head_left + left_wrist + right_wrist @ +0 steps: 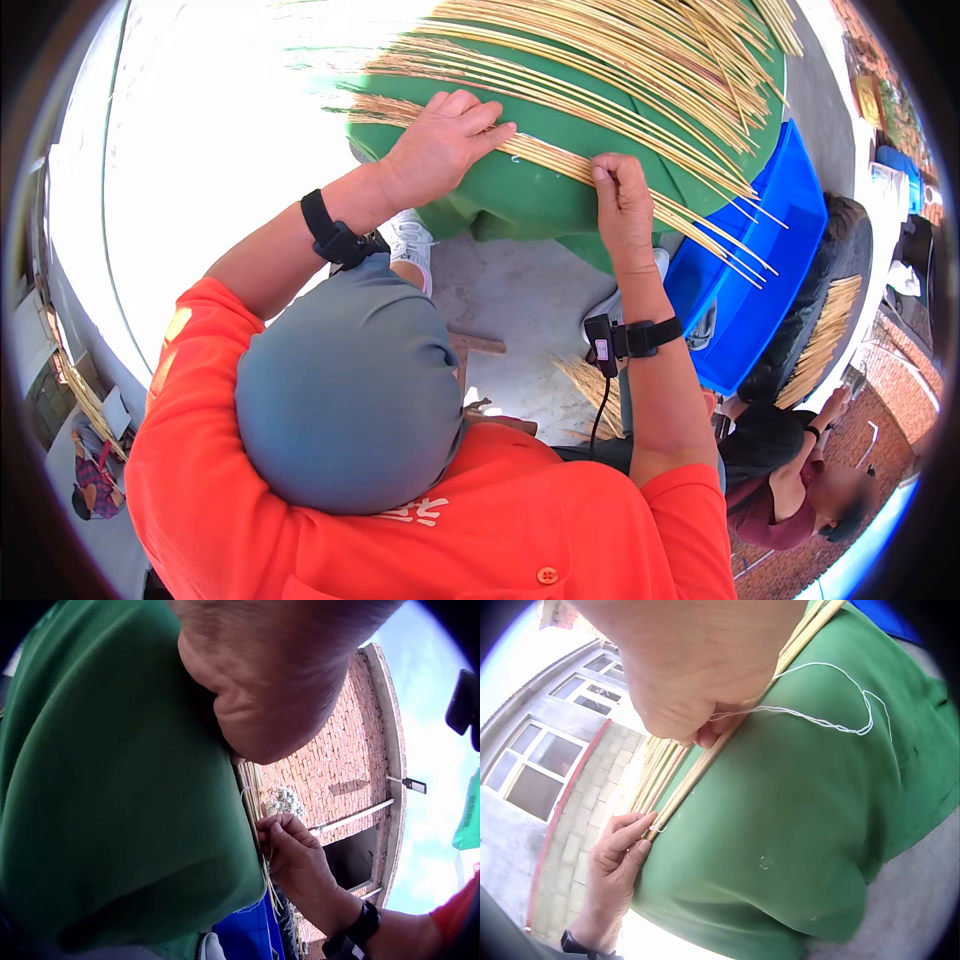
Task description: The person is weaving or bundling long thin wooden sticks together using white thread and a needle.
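Here's the bundle of thin dry stalks, stretched across both sets of fingers, and the left hand has it pinched, thumb on one side, fingers on the other. Feathery heads run out to the left of those fingers; bare ends poke out past the right hand. And look at the right fingers: curled tight, clamped on a white thread that loops out from them over the green cloth. Whether they grip the stalks too, I can't tell. A small white tie sits on the bundle right by the left fingertips.

Beyond the fingers, more loose stalks lie spread on the cloth; past the right fingers sits a blue bin.

Any writing? Well behind the hands, white characters on the orange-red shirt are partly hidden by the grey cap, so unreadable. Below the right fingers, the wrist camera carries a white label, its print too small. Farther right and below, another person in a dark red top.
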A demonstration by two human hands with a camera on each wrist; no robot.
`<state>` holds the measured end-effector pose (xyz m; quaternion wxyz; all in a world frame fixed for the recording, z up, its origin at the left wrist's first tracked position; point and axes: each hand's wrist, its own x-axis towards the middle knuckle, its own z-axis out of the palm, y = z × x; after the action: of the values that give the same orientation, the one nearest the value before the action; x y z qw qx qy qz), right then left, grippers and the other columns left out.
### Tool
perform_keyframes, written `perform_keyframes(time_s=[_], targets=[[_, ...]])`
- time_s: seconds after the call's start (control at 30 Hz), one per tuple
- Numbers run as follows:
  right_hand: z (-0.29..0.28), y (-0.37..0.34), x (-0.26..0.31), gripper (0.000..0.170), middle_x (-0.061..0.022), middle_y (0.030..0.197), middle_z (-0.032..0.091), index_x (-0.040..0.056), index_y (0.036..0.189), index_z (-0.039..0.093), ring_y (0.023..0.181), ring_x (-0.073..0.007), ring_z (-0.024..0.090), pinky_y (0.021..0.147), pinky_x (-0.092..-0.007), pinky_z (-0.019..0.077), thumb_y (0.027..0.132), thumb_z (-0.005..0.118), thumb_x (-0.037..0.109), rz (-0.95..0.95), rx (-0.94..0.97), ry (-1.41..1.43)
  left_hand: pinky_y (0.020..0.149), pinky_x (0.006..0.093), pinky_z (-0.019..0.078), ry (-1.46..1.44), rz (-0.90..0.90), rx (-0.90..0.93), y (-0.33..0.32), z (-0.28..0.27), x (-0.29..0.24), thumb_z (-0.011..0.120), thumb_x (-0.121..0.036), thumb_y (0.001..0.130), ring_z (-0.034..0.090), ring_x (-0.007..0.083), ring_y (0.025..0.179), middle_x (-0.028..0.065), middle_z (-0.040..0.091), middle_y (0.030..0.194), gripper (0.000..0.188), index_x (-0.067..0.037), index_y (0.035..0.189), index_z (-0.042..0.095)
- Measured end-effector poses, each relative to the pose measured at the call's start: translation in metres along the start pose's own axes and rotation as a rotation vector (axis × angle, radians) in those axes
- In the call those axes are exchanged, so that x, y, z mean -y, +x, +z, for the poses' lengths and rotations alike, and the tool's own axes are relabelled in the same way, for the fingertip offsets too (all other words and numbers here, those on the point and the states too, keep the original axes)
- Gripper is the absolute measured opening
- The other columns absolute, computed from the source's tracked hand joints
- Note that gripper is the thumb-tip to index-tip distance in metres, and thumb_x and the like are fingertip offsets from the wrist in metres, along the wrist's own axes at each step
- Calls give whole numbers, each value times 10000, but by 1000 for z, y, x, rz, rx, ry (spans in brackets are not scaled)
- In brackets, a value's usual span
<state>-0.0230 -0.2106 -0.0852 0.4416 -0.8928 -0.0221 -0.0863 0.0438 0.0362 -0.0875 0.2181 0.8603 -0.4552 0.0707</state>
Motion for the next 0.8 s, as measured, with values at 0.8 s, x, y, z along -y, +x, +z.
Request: perform_keyframes(time_s=[0.8], targets=[[-139, 41, 146, 124, -77, 903, 621, 5, 969, 611, 743, -119, 558, 688, -231, 468, 863, 573, 56, 64, -392, 416, 1094, 419, 201, 37, 157, 153, -5, 0, -2, 642, -186, 748, 309, 205, 1299, 88, 367, 1376, 602, -43, 1287, 414]])
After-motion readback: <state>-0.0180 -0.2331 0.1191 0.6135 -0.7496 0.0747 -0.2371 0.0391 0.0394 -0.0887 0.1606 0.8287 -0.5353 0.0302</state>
